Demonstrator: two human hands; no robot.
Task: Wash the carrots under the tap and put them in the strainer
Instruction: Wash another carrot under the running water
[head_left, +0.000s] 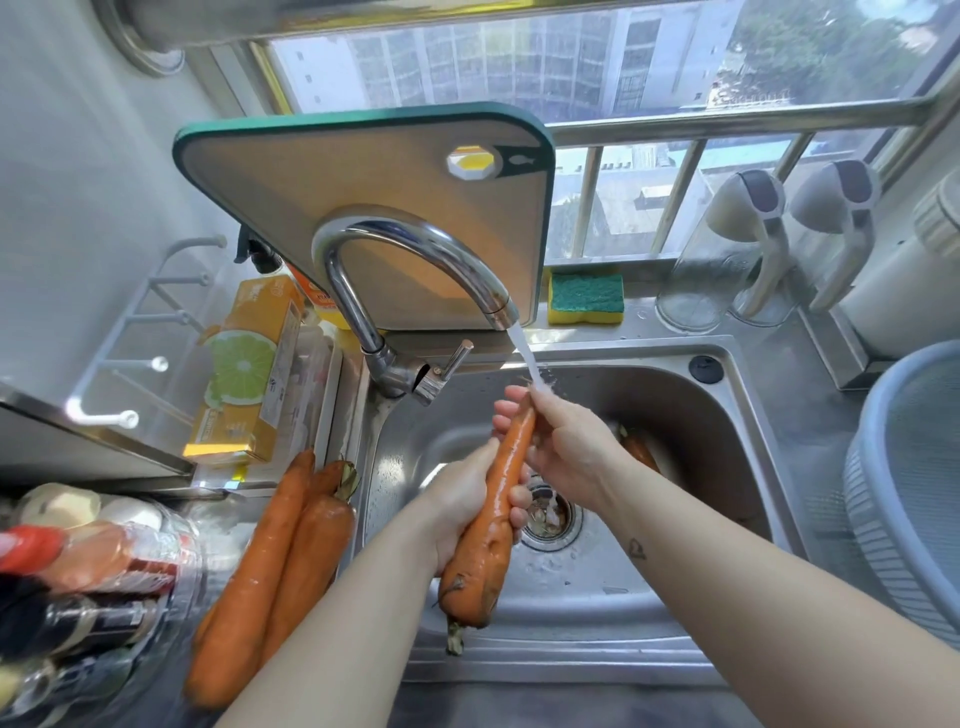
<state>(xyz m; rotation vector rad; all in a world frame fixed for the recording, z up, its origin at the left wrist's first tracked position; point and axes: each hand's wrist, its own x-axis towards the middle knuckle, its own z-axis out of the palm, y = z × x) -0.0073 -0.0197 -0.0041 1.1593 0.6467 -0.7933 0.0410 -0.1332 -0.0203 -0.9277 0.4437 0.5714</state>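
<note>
Shows mirror-bright chromed metal on the tap (415, 244) at twelve o'clock, duller brushed wet steel on the sink (691, 410), matt ribbed plastic on the strainer (883, 519) at three o'clock, and slick wet skin on the carrot (511, 467).

**Odds & ends round the sink**

Green-edged board (311, 182) leans upright vs. the window (519, 57), behind the sink (753, 364). Sponge (586, 297), green side up, on ledge just right of board. Yellow box (249, 374) w/ lime pic at left, white hook rack (130, 338) beside it. Bottles (78, 561) bottom left, blurred. Two clear jugs (727, 270) right of sponge.
</note>
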